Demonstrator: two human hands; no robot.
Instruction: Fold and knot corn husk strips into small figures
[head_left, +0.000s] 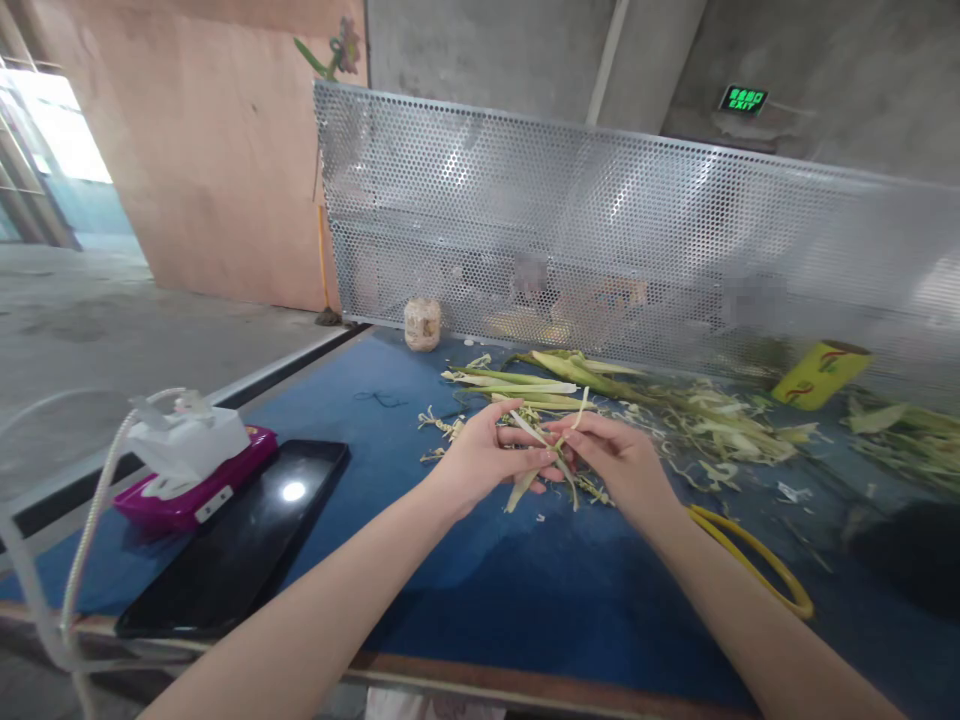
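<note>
Both my hands meet above the middle of the blue table. A small bundle of pale green plant strips [561, 450] is between them, its ends sticking out up and down. My left hand [495, 455] pinches the strips from the left, thumb across them. From the right, my right hand [611, 455] grips the same strips with thumb and forefinger. Just beyond the hands lie long pale green leaves [517, 385] and curled scraps [442, 425].
A black phone [240, 540] and a purple power strip with white plugs [199, 490] lie at the left. Further back are a plastic-wrapped jar [422, 325], a yellow roll [821, 375] and a perforated metal screen [525, 210]. A yellow ring [757, 560] lies near my right forearm.
</note>
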